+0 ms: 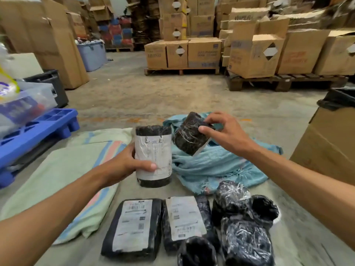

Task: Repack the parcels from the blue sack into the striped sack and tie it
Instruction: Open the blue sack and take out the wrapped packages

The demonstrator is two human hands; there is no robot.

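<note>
Both hands are up over the floor, each holding a parcel. The left hand (125, 163) is wrapped round an upright black cylindrical parcel (153, 156) with a white label facing the camera, thumb across the lower part of the label. The right hand (223, 133) pinches a second black parcel (189, 134) by its upper edge, thumb and fingertips curled on it, so that it hangs tilted just beside the first one; I can't tell whether the two touch.

Under and behind the right hand the blue sack (217, 166) lies crumpled and flat on the concrete floor (134, 93). To the left the striped sack (73, 173), pale green with pink and blue bands, lies flat beneath the left forearm.

Nearer the camera more black-wrapped parcels lie on the floor: a flat labelled parcel (134, 227), a narrower labelled parcel (183, 217) just beside it, and a heap of shiny wrapped bundles (244, 227) on the right.

A blue plastic pallet (38, 129) sits at the left, stacked cardboard boxes (255, 54) on wooden pallets stand well beyond, and a tall cardboard box (326, 143) stands at the right edge.
</note>
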